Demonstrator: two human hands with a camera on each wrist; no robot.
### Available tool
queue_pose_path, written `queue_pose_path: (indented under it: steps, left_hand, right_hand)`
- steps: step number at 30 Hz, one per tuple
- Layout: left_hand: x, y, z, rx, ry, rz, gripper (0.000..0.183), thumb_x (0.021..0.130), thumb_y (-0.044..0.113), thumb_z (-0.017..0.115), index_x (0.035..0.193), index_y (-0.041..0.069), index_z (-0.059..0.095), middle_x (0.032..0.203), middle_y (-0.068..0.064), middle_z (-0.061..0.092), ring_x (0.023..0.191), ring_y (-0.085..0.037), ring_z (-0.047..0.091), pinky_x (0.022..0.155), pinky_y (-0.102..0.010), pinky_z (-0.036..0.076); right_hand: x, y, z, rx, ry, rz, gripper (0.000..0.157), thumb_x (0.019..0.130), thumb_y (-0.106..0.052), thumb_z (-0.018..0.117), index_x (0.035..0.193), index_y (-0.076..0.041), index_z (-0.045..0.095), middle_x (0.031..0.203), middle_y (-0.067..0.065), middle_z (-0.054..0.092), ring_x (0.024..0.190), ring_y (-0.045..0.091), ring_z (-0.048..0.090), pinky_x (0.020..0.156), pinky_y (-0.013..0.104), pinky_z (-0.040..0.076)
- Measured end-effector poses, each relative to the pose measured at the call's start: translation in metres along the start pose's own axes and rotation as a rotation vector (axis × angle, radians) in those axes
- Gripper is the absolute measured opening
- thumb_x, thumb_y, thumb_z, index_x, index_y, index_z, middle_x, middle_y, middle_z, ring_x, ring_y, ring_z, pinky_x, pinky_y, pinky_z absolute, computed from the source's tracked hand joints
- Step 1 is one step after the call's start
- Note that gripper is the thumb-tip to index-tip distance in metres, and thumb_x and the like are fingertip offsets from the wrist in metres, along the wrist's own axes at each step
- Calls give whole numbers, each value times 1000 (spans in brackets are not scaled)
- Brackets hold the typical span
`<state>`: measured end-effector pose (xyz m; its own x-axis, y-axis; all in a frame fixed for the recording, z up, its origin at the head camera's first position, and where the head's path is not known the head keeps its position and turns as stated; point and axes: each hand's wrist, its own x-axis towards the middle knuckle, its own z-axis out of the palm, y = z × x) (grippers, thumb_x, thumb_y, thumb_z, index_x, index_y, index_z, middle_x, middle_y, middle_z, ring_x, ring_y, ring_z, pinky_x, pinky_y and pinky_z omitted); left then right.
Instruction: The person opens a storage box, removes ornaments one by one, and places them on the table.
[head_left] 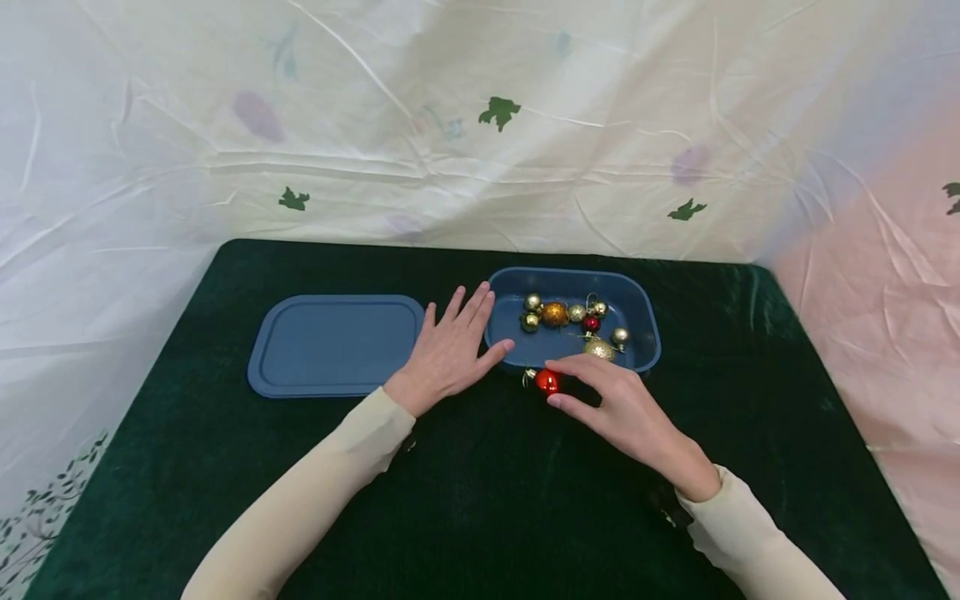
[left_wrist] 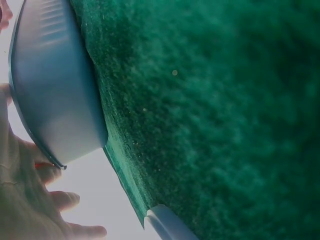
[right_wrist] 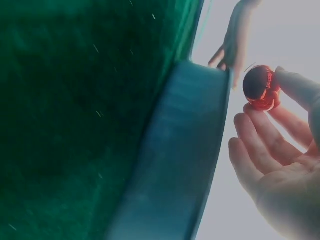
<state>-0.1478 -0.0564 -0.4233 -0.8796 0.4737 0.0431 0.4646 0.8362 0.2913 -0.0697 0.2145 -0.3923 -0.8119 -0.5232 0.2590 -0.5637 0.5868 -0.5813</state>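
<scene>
A shiny red bauble (head_left: 547, 382) is pinched by the right hand (head_left: 630, 414), between thumb and fingers, at the near rim of the blue box (head_left: 642, 321), where gold baubles (head_left: 555, 314) are gathered. The box's left end is touched by the left hand (head_left: 450, 353), fingers outstretched. Left, a blue lid (head_left: 335, 346) is laid on the bench (head_left: 487, 508).

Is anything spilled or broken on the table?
Nothing stands out: little balls sit inside the box, a lid lies flat beside it, and the right hand holds a red ball with no crack showing.
</scene>
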Motion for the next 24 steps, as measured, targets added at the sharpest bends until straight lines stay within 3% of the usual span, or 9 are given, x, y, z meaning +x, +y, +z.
queue_pose_path:
  steps: [12, 24]
  left_hand:
    - [1, 0, -1, 1, -9, -10, 88, 103, 71, 30, 167, 14, 16, 174, -3, 6, 159, -34, 9, 120, -68, 17]
    - [1, 0, -2, 5, -6, -6, 88, 103, 71, 30, 167, 13, 18, 174, -4, 8, 158, -35, 12, 119, -68, 18]
  right_hand:
    - [-3, 2, 20, 61, -119, 50, 43, 95, -23, 77, 135, -13, 66, 131, -1, 69, 118, 13, 67, 96, 43, 56]
    - [2, 4, 29, -12, -234, 92, 44, 95, -25, 76, 136, -13, 66, 130, 2, 70, 116, 13, 68, 96, 43, 56]
